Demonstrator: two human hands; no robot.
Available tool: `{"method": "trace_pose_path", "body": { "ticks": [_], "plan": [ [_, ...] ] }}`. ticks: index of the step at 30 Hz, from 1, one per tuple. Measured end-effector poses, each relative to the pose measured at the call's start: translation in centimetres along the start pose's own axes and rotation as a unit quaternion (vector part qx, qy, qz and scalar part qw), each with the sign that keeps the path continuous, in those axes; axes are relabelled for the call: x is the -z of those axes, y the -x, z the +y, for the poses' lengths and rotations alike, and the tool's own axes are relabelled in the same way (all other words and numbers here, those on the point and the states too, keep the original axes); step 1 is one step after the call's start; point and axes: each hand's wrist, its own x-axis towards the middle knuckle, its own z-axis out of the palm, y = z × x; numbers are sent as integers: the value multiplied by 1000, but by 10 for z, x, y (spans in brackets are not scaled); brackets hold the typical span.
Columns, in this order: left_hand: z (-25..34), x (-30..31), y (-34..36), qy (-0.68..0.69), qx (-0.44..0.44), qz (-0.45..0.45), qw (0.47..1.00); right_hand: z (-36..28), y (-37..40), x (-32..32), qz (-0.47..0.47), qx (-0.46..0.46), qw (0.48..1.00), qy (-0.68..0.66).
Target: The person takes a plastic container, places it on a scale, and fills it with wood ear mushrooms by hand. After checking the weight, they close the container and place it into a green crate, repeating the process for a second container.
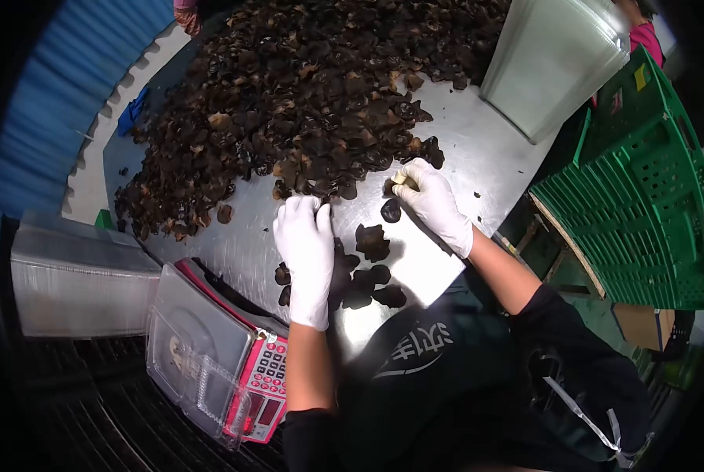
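My left hand (308,244), in a white glove, reaches to the near edge of a large heap of dark brown wood ear mushrooms (289,102). Its fingers are curled down and together, and whatever lies under the fingertips is hidden. My right hand (433,197), also gloved, pinches a wood ear mushroom (389,188) with a pale patch showing at the fingers. Just below those fingertips lies a small round dark mushroom (390,210). Several loose mushrooms (372,242) are spread on the metal table (246,236) between my hands, beside a white rectangular sheet (429,263).
A red-framed scale (265,370) with a clear plastic lid on it stands at the lower left. Stacked clear containers stand at left (84,275) and upper right (552,63). Green crates (635,181) border the right side. Parts of other people show at the top corners.
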Motion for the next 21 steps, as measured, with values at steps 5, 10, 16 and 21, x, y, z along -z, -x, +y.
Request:
{"method": "trace_pose_path", "body": {
  "ticks": [5, 10, 16, 21],
  "plan": [
    [-6, 22, 21, 71, 46, -100, 991, -2, 18, -9, -102, -59, 992, -48],
    [2, 51, 33, 131, 93, -198, 967, -21, 12, -10, -168, 42, 984, -32],
    [17, 75, 50, 80, 58, -135, 986, 5, -50, -47, -46, 190, 915, 353],
    [21, 88, 77, 77, 74, -52, 993, 0, -43, -28, -26, 150, 964, 216]
  ]
}}
